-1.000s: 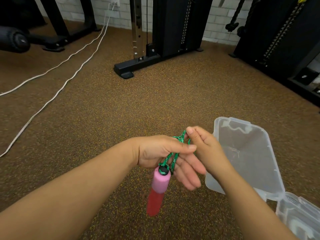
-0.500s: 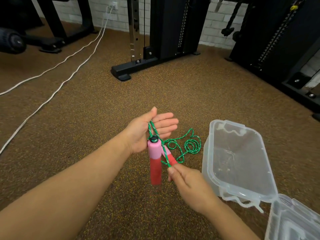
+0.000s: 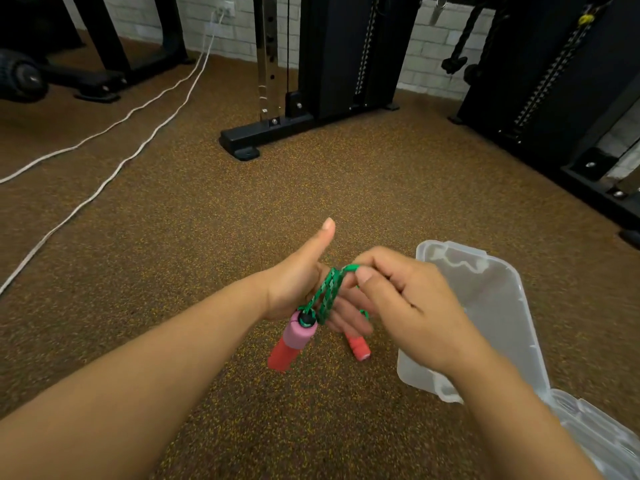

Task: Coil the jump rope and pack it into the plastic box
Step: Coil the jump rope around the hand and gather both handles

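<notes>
The green jump rope [image 3: 329, 292] is looped across my left hand [image 3: 304, 282], whose thumb points up and whose fingers are spread. A pink-and-red handle [image 3: 292, 341] hangs from that palm. My right hand [image 3: 401, 306] pinches a strand of the rope just right of the left palm. The second red handle [image 3: 358, 348] dangles below my fingers, partly hidden. The clear plastic box [image 3: 491, 306] lies open on the floor to the right, its other half [image 3: 595, 434] at the lower right corner.
The floor is brown speckled rubber. Black gym machine bases [image 3: 249, 140] stand ahead and along the right side [image 3: 588, 174]. Two white cables [image 3: 114, 168] run across the floor at the left.
My right hand has risen from below the handles to the left palm, bringing a strand of rope up. The loose coil on the floor is no longer visible.
</notes>
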### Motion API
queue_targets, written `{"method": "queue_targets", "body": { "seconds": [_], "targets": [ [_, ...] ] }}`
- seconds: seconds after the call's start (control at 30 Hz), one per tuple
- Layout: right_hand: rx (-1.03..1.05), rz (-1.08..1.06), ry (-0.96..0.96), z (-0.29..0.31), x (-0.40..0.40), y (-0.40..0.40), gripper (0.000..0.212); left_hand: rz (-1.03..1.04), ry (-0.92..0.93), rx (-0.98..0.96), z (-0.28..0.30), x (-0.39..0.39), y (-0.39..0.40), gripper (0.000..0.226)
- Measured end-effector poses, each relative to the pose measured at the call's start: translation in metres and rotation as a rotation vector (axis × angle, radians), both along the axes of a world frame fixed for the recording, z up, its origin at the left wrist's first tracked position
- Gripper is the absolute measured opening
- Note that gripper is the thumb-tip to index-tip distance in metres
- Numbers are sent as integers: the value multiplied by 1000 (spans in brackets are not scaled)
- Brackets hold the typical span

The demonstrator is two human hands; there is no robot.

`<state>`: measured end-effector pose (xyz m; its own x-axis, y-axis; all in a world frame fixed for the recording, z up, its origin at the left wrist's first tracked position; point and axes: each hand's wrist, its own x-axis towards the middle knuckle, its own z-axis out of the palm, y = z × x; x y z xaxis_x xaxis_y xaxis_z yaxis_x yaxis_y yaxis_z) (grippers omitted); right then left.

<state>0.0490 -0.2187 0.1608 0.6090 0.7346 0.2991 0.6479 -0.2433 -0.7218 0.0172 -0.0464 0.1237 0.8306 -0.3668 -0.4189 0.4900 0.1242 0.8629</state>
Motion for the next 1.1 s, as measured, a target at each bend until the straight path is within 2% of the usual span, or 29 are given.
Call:
{"method": "queue_targets", "body": {
  "seconds": [0.13, 0.2, 0.27, 0.37, 0.47, 0.57, 0.6, 0.77, 0.97, 1.1],
  "targets": [
    [56, -66, -6, -5, 14, 0, 20, -242, 19, 15, -4, -1, 2, 128],
    [80, -88, 24, -12, 18, 1, 18, -309, 49, -18, -2, -2, -1, 129],
    [97, -107, 71, -20, 22, 1, 19, -363, 57, -36, 2, -5, -3, 111],
    [124, -141, 228, -39, 28, 2, 23, -370, 12, -28, 8, -10, -7, 67],
    [163, -139, 411, -67, 24, 4, 29, -253, -16, -51, 11, -13, -9, 53],
    [173, -117, 562, -96, 14, 6, 59, -44, -36, -119, 12, -12, -8, 51],
    [158, -126, 573, -102, 11, 6, 59, 21, -48, -136, 11, -11, -7, 51],
    [-39, -208, 395, -123, -5, -4, 30, 291, -49, -211, 5, -5, 1, 49],
    [-207, -98, 254, -121, -21, -9, 19, 566, -83, -202, -8, 7, 0, 47],
    [-320, 21, 143, -108, -27, -11, 23, 688, -66, -187, -9, 14, 4, 56]
  ]
}}
